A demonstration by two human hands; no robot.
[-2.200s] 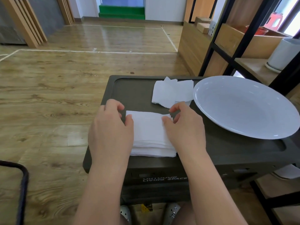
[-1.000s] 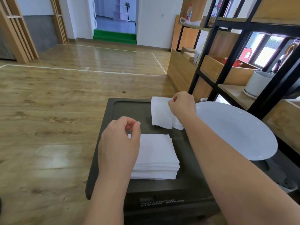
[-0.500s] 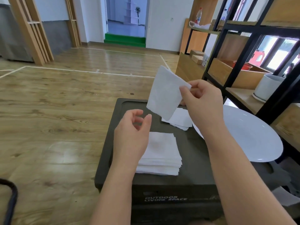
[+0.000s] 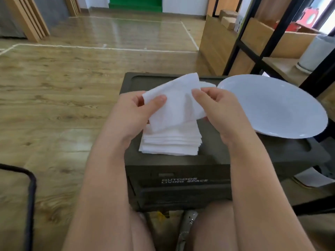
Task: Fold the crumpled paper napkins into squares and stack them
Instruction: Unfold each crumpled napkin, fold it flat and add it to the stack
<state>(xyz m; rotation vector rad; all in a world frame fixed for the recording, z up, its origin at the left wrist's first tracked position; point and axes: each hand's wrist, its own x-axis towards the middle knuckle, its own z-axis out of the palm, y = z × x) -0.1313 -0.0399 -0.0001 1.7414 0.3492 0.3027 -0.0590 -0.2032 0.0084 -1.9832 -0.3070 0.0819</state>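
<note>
In the head view, a loose napkin (image 4: 174, 104) is held up above the stack of folded napkins (image 4: 171, 142), which lies on the near left part of the dark box-like desk (image 4: 213, 136). The left hand (image 4: 134, 113) is closed on the napkin's left edge, the thumb lying on top of the sheet and the fingers hidden behind it; the right hand (image 4: 217, 107) is closed on the right side, the sheet pinched between thumb and fingers. With a grip on either side, the paper is probably being spread so that its creases can be pulled flat and its corners brought together for a square fold. The sheet is raised clear of the stack, seemingly so that the finished pile is not disturbed while the fold is made. The stack is kept directly below the hands, which would allow the folded piece to be set down with little travel. A white plate (image 4: 282, 109) rests on the right part of the desk, its rim overhanging the far right side. A sliver of further white paper (image 4: 208, 84) is seen behind the held napkin, just beside the plate; how many sheets remain there cannot be told. The task is judged to be well advanced, since many layers are already stacked.
</note>
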